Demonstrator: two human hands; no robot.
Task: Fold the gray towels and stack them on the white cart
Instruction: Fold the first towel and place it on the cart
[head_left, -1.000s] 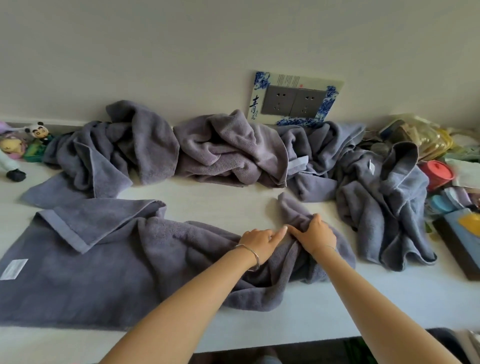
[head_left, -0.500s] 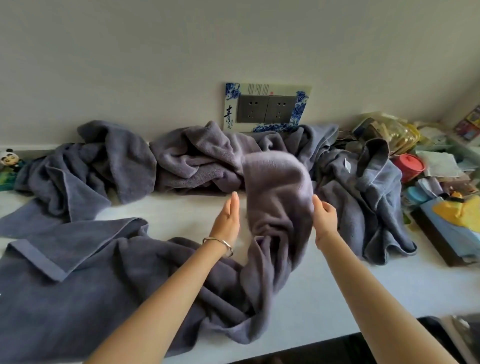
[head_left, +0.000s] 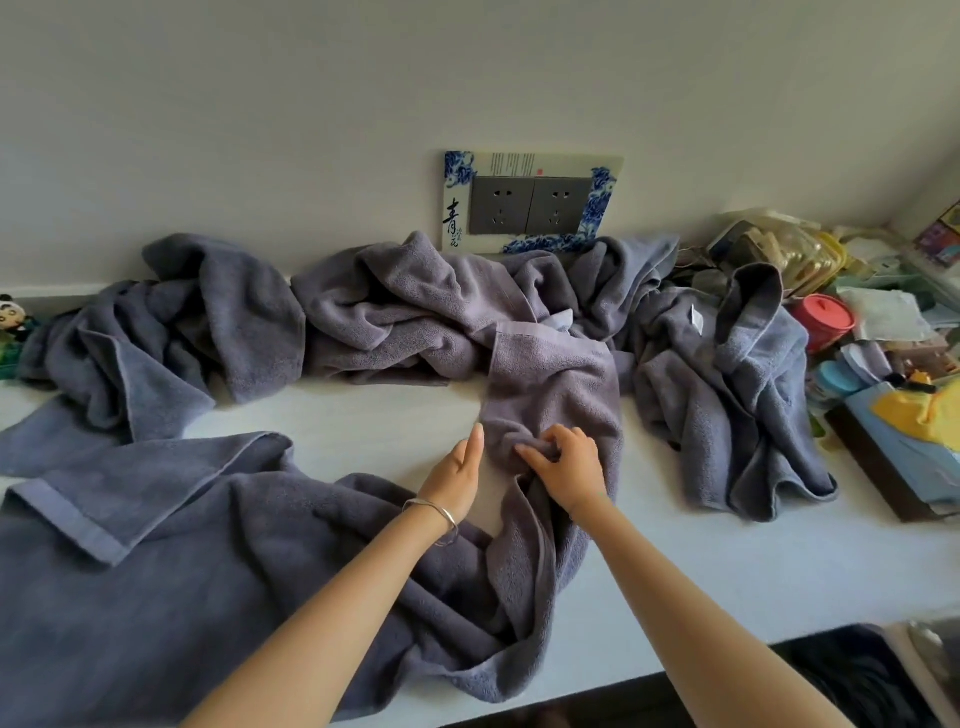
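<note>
One gray towel (head_left: 550, 384): right grip (head_left: 569, 470) pinches its fold, left grip (head_left: 456, 475) spread alongside.

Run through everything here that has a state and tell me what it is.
Front towel: unfolded, partly flat, right end bunched.
Back towels: crumpled, unfolded.
Left hand: open, fingers straight beside the bunched end.
Right hand: pinching a fold of the front towel.
Sockets: nothing plugged in.

Sole view: one wide-angle camera worn on the person's head, facing forward and tilted down, set close over the near edge of the worktop (head_left: 727, 561), with the left hand (head_left: 457, 475) and right hand (head_left: 569, 470) mid-frame and the wall (head_left: 363, 104) closing the far side.
</note>
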